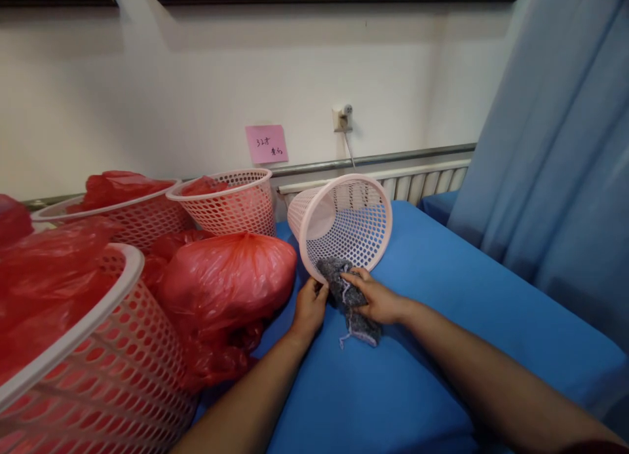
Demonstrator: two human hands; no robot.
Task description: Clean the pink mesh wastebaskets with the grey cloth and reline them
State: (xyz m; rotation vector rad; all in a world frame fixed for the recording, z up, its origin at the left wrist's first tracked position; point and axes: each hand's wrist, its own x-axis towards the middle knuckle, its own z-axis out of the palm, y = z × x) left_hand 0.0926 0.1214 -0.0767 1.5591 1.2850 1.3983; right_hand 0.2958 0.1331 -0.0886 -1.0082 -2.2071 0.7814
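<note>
A pale pink perforated basket [344, 225] lies tipped on its side on the blue sheet [432, 349], its mouth facing me. A grey knitted cloth [346, 297] hangs out of its lower rim onto the sheet. My left hand [309, 306] is closed on the basket's lower rim, at the cloth's left edge. My right hand [376, 297] rests on the cloth, fingers curled over it.
A tied red plastic bag [226, 277] lies just left of my left hand. Three more pink baskets [230, 202] with red bags stand at the left. A pink note [266, 143] and a wall socket [343, 117] are on the wall; a blue curtain [555, 146] hangs right.
</note>
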